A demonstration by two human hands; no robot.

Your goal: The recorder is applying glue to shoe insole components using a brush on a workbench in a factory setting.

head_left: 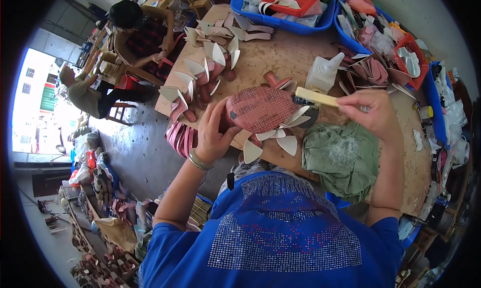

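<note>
My left hand [214,132] grips a pink-red shoe upper with a mesh-patterned surface [260,107], held over the near edge of the wooden table [280,57]. My right hand [373,112] holds a pale wooden-handled brush [315,97], and its dark bristle end touches the right side of the shoe upper. White pointed insole pieces [280,137] lie fanned out just below the shoe. A crumpled green cloth [343,157] rests under my right wrist.
A white squeeze bottle [324,72] stands behind the brush. Rows of pink shoes with white insoles [200,77] cover the table's left part. Blue and red bins [285,7] of parts line the far and right edges. Two people [135,32] sit working at the far left.
</note>
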